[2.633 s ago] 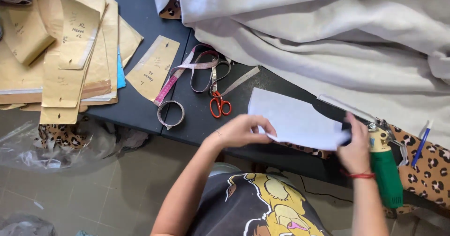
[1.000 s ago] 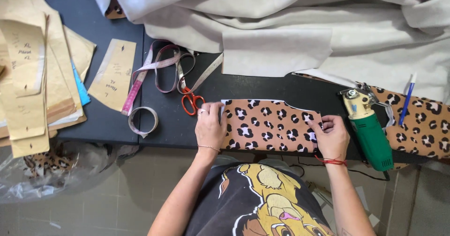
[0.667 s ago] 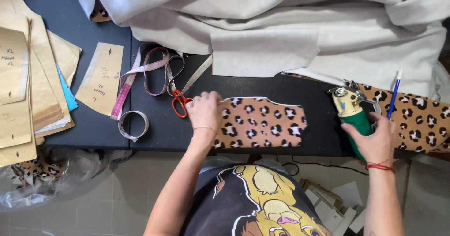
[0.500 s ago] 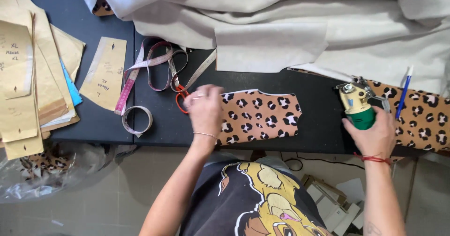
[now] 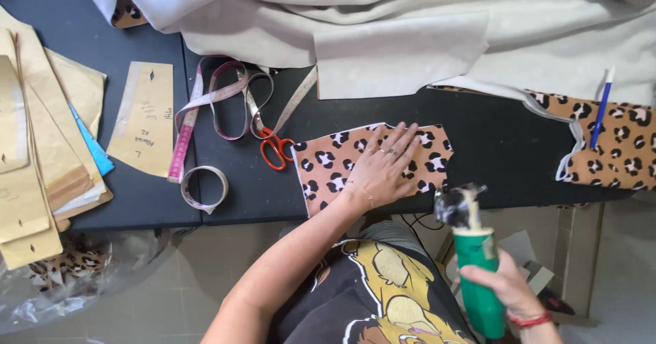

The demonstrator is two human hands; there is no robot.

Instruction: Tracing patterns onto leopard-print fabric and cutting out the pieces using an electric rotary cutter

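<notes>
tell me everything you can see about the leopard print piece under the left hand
The leopard piece is a cut panel of thin-looking fabric, tan with black-and-white spots. It lies flat near the front edge of the dark table, long side running left to right, with a small notch in its top edge. The left hand presses flat on its middle, fingers spread. Red-handled scissors lie at its upper left corner; whether they touch is unclear. The right hand holds a green tool off the table, clear of it.

Dark work table point(image 5: 225, 200) under even light, pale tiled floor point(image 5: 171, 282) below, crumpled clear plastic point(image 5: 41, 303) beside it.
</notes>
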